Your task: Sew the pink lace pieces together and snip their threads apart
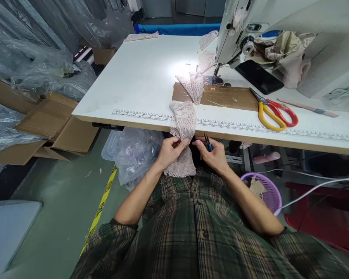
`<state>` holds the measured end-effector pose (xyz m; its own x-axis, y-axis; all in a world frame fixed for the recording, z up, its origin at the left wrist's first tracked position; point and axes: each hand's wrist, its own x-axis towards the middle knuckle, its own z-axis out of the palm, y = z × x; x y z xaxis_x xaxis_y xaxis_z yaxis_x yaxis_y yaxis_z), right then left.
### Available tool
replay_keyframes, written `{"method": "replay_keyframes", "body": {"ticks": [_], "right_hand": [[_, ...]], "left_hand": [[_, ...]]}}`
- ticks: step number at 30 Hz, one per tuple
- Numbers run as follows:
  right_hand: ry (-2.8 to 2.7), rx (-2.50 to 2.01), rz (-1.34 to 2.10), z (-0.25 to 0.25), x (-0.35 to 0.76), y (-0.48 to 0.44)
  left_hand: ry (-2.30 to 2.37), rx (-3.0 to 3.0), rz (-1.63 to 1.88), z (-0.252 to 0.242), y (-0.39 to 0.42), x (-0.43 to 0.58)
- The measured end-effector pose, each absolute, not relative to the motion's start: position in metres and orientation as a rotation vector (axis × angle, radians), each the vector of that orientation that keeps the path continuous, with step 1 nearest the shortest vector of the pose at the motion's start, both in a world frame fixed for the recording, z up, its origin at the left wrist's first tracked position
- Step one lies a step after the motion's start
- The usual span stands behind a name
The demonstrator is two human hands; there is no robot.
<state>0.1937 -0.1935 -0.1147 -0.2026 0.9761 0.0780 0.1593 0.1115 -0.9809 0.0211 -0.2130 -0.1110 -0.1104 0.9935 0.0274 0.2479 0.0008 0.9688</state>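
The person sits at a white bench (pixel 145 77), both hands held just below its front edge, near the middle of the view. The left hand (pixel 171 152) has its grip closed on a pale pink lace strip (pixel 184 118), thumb on top and fingers curled under the fabric. The right hand (pixel 213 155), just beside it at 3 o'clock, has its grip closed around small dark thread snips (pixel 207 143), whose tips point up toward 12 o'clock; its fingertips also touch the edge of the lace.

The lace strip hangs down past the hands onto the plaid shirt (pixel 197 217). At 12 o'clock from the hands it climbs over the bench edge, crosses a printed ruler scale (pixel 142 115) and runs over a brown cardboard sheet (pixel 229 97) to the needle area of the sewing machine (pixel 279 23).

At 3 o'clock from the cardboard sheet lie scissors (pixel 275 112) with one yellow and one red handle, shut and flat on the bench. A black flat device (pixel 258 75) rests under the machine arm.

Below the bench, a purple basket (pixel 272 193) stands at 4 o'clock from the right hand, and a clear plastic bag (pixel 133 151) sits at 9 o'clock from the left hand. Flattened cardboard boxes (pixel 55 120) lie farther out at 9 o'clock on the floor.
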Motion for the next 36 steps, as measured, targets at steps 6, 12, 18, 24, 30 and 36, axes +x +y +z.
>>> {"method": "replay_keyframes", "body": {"ticks": [6,12,18,24,30,36], "right_hand": [[-1.503,-1.102,1.239,-0.101,0.186,-0.198],[-1.837,-0.902,1.296,-0.095,0.195,-0.222],[-2.139,-0.609,1.344,-0.086,0.199,-0.245],[-2.168,-0.641,1.306,-0.082,0.212,-0.244],[-2.013,-0.916,1.45,-0.088,0.213,-0.227],[-2.052,-0.942,1.383,-0.095,0.196,-0.217]], "left_hand": [[1.272,1.472,0.829,-0.121,-0.245,0.022],[1.266,1.274,1.259,-0.124,-0.237,-0.012],[0.837,1.239,1.084,-0.105,-0.23,0.001],[0.848,1.156,0.917,-0.098,-0.244,0.005],[1.144,1.182,0.908,-0.091,-0.254,-0.006],[1.14,1.195,0.926,-0.092,-0.253,-0.006]]}}
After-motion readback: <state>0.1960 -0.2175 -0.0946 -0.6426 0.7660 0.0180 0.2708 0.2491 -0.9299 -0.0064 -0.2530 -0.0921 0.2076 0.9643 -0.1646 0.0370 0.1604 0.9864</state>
